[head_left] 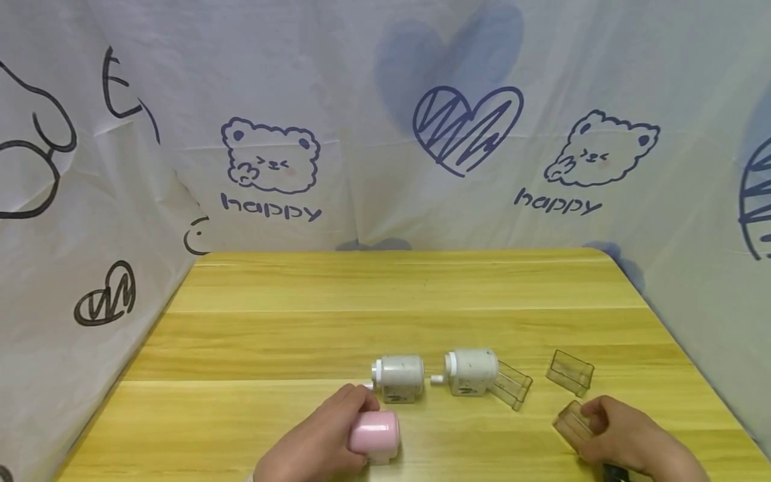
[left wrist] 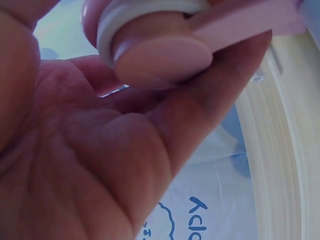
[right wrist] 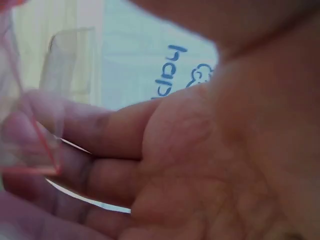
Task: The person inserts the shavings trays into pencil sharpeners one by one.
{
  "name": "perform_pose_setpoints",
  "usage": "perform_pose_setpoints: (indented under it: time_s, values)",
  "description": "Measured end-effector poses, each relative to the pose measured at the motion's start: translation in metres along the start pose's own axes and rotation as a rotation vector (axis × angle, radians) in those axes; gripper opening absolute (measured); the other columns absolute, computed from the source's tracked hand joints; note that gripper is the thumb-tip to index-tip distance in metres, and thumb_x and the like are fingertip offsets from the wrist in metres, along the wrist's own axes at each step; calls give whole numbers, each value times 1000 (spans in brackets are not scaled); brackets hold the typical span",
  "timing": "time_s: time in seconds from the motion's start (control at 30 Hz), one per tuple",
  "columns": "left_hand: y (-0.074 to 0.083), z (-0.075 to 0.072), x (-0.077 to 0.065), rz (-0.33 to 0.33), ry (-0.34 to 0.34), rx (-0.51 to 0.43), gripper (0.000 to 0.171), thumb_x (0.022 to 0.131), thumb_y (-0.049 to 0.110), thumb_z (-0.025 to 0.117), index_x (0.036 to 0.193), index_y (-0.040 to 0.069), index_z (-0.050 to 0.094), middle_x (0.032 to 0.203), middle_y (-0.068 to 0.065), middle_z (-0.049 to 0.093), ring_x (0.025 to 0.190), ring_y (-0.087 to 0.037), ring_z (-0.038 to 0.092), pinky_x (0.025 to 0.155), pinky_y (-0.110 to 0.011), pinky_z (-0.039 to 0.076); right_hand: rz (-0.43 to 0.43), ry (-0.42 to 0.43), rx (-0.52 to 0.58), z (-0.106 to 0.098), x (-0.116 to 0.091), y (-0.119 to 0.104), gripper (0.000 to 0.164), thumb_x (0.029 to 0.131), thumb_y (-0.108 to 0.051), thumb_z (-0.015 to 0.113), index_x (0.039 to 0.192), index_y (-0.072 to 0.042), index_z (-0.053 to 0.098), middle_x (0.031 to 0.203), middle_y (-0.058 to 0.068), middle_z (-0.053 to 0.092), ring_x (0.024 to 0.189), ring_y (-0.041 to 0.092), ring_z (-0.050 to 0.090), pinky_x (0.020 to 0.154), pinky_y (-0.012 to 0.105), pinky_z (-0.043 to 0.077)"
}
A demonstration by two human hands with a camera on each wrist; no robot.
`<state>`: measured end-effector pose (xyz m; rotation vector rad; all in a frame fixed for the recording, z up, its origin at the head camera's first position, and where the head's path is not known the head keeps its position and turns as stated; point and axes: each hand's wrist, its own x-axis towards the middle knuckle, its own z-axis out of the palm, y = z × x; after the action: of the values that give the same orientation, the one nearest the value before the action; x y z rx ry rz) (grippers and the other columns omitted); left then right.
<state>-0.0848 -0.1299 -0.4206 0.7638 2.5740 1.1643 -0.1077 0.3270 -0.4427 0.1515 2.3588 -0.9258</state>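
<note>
Currently, my left hand (head_left: 322,435) curls its fingers round a pink device (head_left: 376,434) and my right hand (head_left: 629,434) pinches a clear tray (head_left: 568,426), both over the wooden table (head_left: 241,335); 2 grey devices (head_left: 402,372) and 2 more trays (head_left: 569,373) lie beyond.

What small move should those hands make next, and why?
Perhaps bring the clear tray in the right hand toward the pink gadget in the left hand: each hand grips one piece, the pieces are apart, and they might fit together.
</note>
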Motion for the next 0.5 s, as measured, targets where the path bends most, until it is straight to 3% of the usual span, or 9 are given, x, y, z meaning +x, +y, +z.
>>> perform_pose_setpoints:
  time_s: [0.1, 0.33, 0.5]
  values:
    - [0, 0, 0, -6, -3, -2, 54, 66, 5, 73, 110, 26, 49, 104, 8, 48, 87, -8, 49, 74, -26, 45, -80, -41, 28, -1, -1, 0, 49, 81, -19, 68, 119, 8, 52, 111, 6, 58, 101, 29, 54, 82, 45, 47]
    - [0, 1, 1, 2, 0, 9, 52, 68, 8, 74, 110, 27, 49, 105, 8, 48, 88, -8, 49, 75, -26, 45, -282, -172, 85, 0, -3, 3, 38, 84, -14, 62, 117, 4, 55, 108, 7, 57, 93, 24, 51, 75, 38, 46]
    - [0, 3, 1, 38, 6, 18, 51, 70, 9, 73, 111, 27, 49, 105, 8, 47, 88, -8, 48, 75, -26, 45, -353, -266, 140, 6, -3, -5, 43, 85, -10, 60, 126, 1, 54, 119, 10, 57, 96, 24, 51, 75, 34, 47]
